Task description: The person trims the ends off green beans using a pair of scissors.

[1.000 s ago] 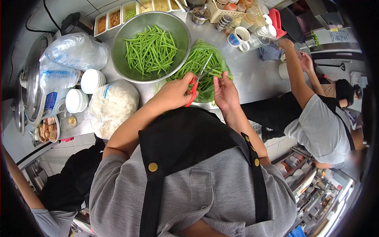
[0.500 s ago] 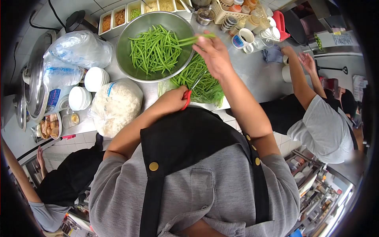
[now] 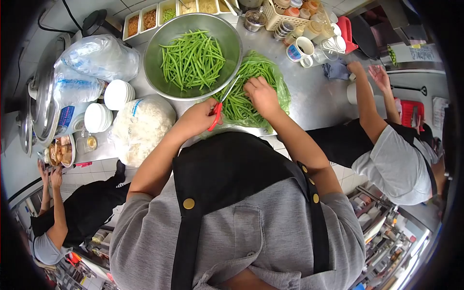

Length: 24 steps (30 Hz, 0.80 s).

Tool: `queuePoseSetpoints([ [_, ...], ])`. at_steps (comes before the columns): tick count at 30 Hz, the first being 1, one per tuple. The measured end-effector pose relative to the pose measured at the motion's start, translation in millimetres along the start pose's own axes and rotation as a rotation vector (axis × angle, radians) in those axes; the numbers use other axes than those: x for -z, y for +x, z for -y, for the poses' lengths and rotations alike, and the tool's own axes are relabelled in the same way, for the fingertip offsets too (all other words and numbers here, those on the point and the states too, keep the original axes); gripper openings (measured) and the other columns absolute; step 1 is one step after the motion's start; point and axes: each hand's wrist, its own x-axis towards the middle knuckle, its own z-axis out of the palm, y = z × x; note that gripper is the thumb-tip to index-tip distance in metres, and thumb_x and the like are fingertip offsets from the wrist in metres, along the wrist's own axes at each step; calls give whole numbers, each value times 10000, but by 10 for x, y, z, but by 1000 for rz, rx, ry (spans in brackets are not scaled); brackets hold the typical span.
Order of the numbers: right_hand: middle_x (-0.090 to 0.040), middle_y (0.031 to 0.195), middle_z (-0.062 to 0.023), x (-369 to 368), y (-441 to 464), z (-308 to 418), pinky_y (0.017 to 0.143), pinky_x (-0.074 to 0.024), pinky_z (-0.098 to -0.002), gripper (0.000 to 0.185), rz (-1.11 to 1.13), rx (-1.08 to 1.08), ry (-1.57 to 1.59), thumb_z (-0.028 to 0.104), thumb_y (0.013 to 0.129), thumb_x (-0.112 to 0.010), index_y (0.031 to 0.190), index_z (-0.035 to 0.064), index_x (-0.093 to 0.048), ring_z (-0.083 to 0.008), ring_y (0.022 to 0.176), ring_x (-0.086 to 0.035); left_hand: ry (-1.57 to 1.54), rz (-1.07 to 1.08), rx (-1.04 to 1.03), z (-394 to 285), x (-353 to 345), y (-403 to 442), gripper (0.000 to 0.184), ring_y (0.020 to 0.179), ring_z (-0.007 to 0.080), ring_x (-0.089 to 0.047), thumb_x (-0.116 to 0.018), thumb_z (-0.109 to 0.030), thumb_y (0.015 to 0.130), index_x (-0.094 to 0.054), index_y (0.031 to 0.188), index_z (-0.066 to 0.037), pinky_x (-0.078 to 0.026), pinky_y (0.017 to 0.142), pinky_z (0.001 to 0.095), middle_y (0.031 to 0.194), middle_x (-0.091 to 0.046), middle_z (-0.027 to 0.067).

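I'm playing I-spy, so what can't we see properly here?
All in the head view:
- Right hand: its back hides its fingertips, so I can't tell if it grips beans.
- Bowl: its bottom, hidden by the pile.
- Scissors: part of the handles, behind the left hand's fingers.
- Paper on the right: any words are too small.
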Motion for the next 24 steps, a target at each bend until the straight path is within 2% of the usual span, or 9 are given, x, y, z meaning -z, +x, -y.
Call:
queuePoseSetpoints([
  [3, -668, 982, -41, 190, -79, -33, 857, -511, -383, 140, -132, -42, 146, 102, 793, -754, 924, 97, -707, -269, 993, -596, 105, 54, 1, -89, 37, -56, 322, 967, 212, -708, -628, -154, 963, -500, 1209, 9, -548, 715, 318, 1098, -682, 157],
  [5, -720, 1007, -22, 334, -107, -56, 808, -491, -335, 149, -310, -126, 335, 89, 816, -791, 943, 87, -713, -237, 919, -597, 109, -40, -214, -68, -2, -88, 384, 1002, 254, -701, -662, -187, 951, -469, 1227, -3, -557, 806, 363, 1132, -693, 182],
  [6, -720, 1007, -22, 389, -115, -25, 808, -491, -335, 149, -313, -130, 328, 89, 816, -791, 943, 87, -713, -237, 919, -597, 110, -34, -221, -135, -17, -108, 384, 1002, 254, -701, -662, -187, 951, -469, 1227, -3, -557, 806, 363, 1132, -693, 182],
  [8, -722, 1024, -7, 477, -122, 71, 782, -478, -296, 114, -439, -417, 803, 95, 866, -779, 967, 89, -727, -177, 895, -593, 375, -69, -165, -336, -42, -146, 438, 1043, 290, -692, -688, -224, 934, -448, 1244, -28, -554, 865, 406, 1112, -705, 166],
  [9, -717, 1015, -1, 497, -132, 76, 763, -472, -280, 104, -435, -451, 921, 98, 892, -767, 989, 79, -736, -134, 891, -575, 409, -87, -187, -355, -76, -128, 458, 984, 312, -705, -698, -260, 916, -452, 1243, -55, -552, 820, 413, 1084, -710, 154],
  [12, -709, 1007, -11, 587, -158, 171, 752, -475, -284, 113, -453, -427, 838, 97, 890, -766, 994, 62, -737, -136, 871, -575, 523, -95, -230, -508, -142, -78, 472, 890, 330, -710, -702, -291, 902, -454, 1236, -66, -544, 768, 426, 1047, -706, 167],
  [13, -709, 957, -25, 646, -175, 241, 743, -477, -297, 125, -424, -491, 812, 90, 872, -772, 982, 43, -733, -152, 848, -576, 529, -129, -285, -530, -169, -59, 460, 783, 358, -685, -697, -310, 897, -473, 1215, -64, -519, 702, 439, 935, -691, 183],
  [16, -705, 898, -52, 780, -230, 334, 760, -482, -326, 130, -297, -414, 570, 96, 855, -773, 966, 39, -737, -202, 848, -591, 542, -123, -265, -652, -177, -41, 421, 751, 367, -667, -693, -319, 905, -499, 1173, -59, -499, 679, 451, 823, -661, 182],
  [24, -699, 885, -85, 753, -330, 413, 828, -491, -391, 118, -220, -384, 480, 117, 863, -746, 964, 53, -744, -297, 907, -617, 504, -97, -315, -603, -192, 48, 345, 738, 373, -654, -670, -319, 946, -531, 1106, -46, -488, 666, 435, 791, -647, 181],
])
